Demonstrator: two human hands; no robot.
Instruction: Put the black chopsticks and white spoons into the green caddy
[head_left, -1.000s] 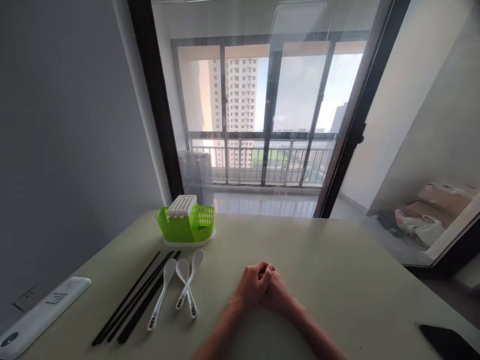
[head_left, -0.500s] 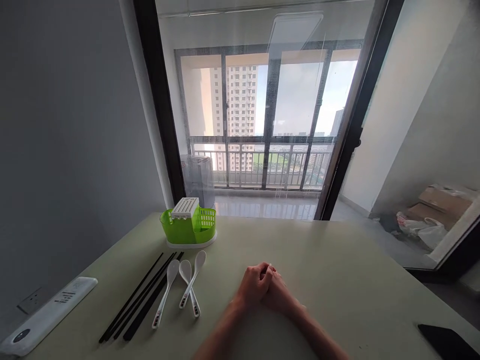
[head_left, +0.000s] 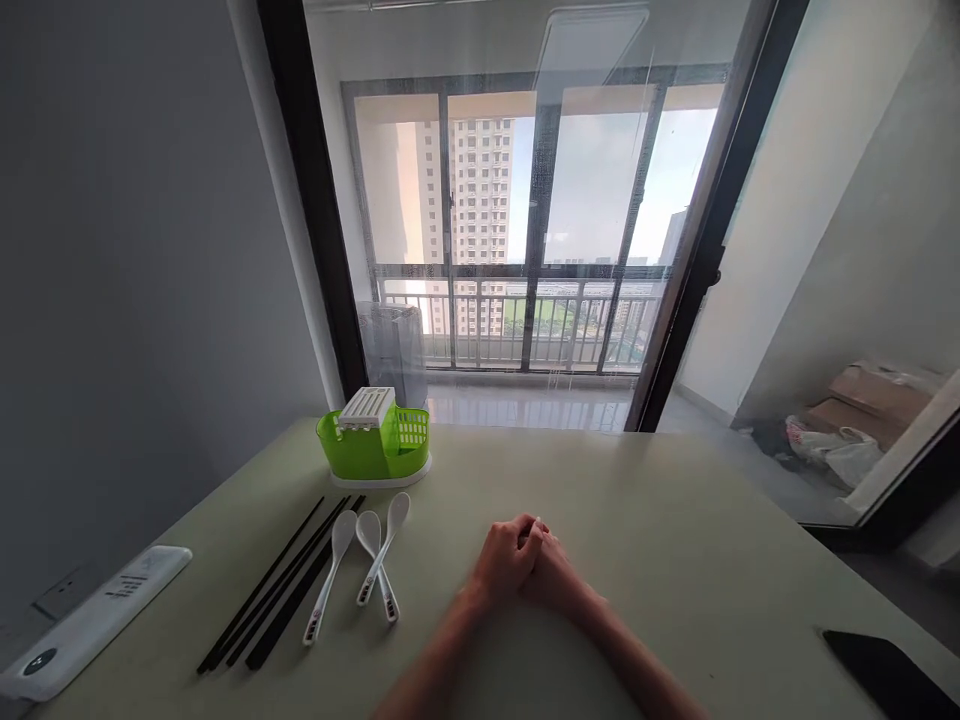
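In the head view, my left hand (head_left: 505, 556) and my right hand (head_left: 553, 572) are clasped together on the table, fingers folded against each other. No object shows in either one; the inner fingers are partly hidden. To their left lie three white spoons, two of them crossed: the left spoon (head_left: 331, 578), the middle spoon (head_left: 371, 545) and the right spoon (head_left: 388, 548). Several black chopsticks (head_left: 289, 590) lie side by side, slanting, left of the spoons. Behind these stands a green cutlery caddy (head_left: 360, 455) with a white slotted top and a white base.
A long white device (head_left: 105, 620), perhaps a power strip, lies along the left edge of the pale green table (head_left: 660, 560). At the right front edge rests a flat black object (head_left: 889, 668). A glass door and balcony stand beyond; a cardboard box (head_left: 874, 405) and bags sit far right.
The whole view has shifted slightly upward, as from a small head movement. My hands stay clasped in the same place, and the objects on the table have not moved.
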